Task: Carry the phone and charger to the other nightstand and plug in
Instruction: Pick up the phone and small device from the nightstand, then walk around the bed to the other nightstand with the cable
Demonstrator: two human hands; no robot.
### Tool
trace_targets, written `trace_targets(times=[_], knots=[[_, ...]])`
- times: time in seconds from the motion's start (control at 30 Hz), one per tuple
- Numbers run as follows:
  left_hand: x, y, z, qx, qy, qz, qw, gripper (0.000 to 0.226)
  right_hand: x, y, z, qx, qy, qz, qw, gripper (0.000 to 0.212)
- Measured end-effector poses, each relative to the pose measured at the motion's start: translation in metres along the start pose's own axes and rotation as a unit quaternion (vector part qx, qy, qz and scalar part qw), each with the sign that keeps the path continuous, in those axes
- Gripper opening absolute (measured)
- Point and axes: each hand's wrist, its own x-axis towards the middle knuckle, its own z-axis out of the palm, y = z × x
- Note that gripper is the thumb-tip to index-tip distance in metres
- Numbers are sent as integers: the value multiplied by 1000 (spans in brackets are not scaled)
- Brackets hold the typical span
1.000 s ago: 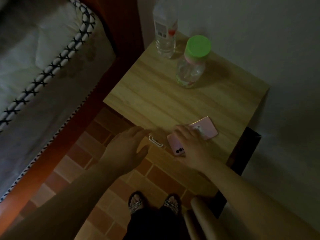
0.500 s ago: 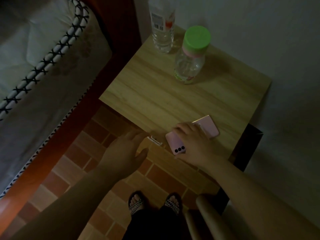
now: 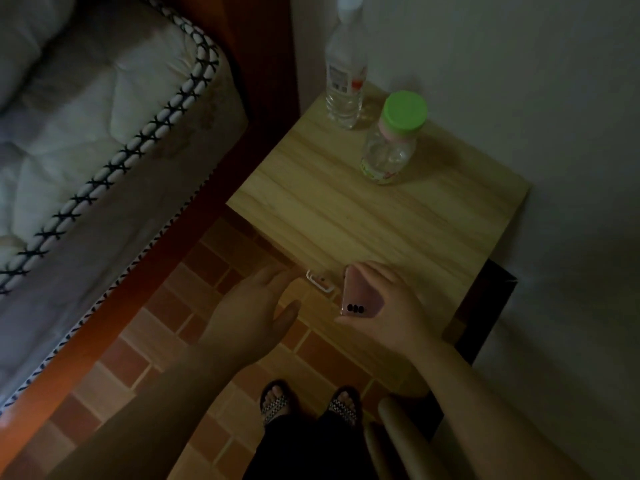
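A pink phone point(image 3: 358, 295) with three dark camera lenses is tilted up off the wooden nightstand point(image 3: 363, 216), held in my right hand point(image 3: 388, 306) near the front edge. A small white charger point(image 3: 319, 280) lies flat on the nightstand's front edge just left of the phone. My left hand point(image 3: 252, 310) hovers beside the charger, fingers spread, fingertips close to it but apart from it. No cable is visible.
Two clear plastic bottles stand at the back of the nightstand: a tall one point(image 3: 346, 71) and a shorter one with a green lid point(image 3: 393, 140). A mattress point(image 3: 104, 133) on a red-brown bed frame lies to the left. A white wall is at the right; brick-pattern floor below.
My right hand has lifted the phone from lying flat on the nightstand and turned it up on edge. The left hand stays beside the charger.
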Motion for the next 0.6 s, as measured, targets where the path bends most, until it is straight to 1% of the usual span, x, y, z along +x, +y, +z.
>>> trace_targets(times=[0.07, 0.17, 0.3, 0.4, 0.5, 0.6], knots=[[-14, 9, -18, -4, 16, -2, 1000, 49, -16, -22, -4, 67, 15, 22, 997, 105], [-43, 28, -56, -16, 46, -12, 999, 48, -43, -62, -16, 106, 21, -6, 994, 102], [-98, 60, -115, -10, 99, -32, 995, 48, -84, -132, -43, 89, 13, -80, 993, 92], [-151, 83, -157, -26, 155, -66, 985, 48, -116, -191, -62, 90, -8, -156, 984, 87], [-213, 97, -197, -38, 223, -107, 968, 45, -143, -253, -71, 73, -20, -236, 969, 84], [-283, 101, -229, -36, 298, -156, 941, 44, -167, -313, -67, 61, -43, -305, 950, 83]])
